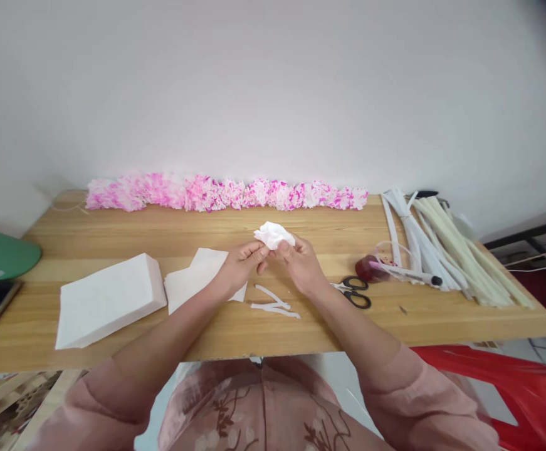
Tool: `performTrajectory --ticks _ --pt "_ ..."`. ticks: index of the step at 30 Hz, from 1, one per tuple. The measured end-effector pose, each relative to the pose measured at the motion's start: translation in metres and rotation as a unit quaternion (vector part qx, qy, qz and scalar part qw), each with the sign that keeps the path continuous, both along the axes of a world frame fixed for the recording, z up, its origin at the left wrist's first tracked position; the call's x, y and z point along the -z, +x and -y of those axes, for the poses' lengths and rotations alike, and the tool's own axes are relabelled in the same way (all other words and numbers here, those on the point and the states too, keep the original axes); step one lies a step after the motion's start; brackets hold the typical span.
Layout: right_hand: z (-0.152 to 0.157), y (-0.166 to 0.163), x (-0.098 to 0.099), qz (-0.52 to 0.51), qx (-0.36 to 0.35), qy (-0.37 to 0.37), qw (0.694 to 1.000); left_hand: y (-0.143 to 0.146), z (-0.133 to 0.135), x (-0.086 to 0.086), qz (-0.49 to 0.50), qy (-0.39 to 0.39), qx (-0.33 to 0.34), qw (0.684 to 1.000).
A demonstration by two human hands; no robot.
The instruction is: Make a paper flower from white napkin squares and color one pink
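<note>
Fingers of our left hand (241,263) and right hand (303,264) pinched the crumpled white paper (273,235); we judged that too hard a tug could tear its thin folds.

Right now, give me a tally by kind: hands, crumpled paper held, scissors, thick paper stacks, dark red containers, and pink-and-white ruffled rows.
Hands, left hand and right hand: 2
Crumpled white paper: 1
Black-handled scissors: 1
Thick white paper stack: 1
Dark red container: 1
Pink-and-white ruffled row: 1
Total: 7
</note>
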State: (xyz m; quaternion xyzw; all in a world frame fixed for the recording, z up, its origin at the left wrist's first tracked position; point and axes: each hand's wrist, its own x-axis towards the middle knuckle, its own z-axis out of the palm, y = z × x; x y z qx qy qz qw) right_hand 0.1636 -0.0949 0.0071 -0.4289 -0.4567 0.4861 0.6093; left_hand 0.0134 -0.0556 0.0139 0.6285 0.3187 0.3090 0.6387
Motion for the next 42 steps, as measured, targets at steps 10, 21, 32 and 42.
performTrajectory --ticks 10,21,32,42 --pt "0.004 -0.003 -0.003 0.073 -0.034 -0.012 0.997 0.003 0.0 0.008 -0.002 0.009 -0.006 1.0" --pt "0.004 -0.003 0.004 0.071 0.049 -0.016 0.996 0.003 0.001 0.012 -0.07 0.051 0.014 0.996" --pt "-0.006 0.007 -0.005 0.043 0.02 0.004 0.999 0.0 -0.003 0.005 0.047 -0.037 -0.03 0.998" --pt "-0.001 0.005 0.001 0.137 0.044 0.044 0.989 0.001 -0.006 0.012 0.042 0.004 -0.019 0.999"
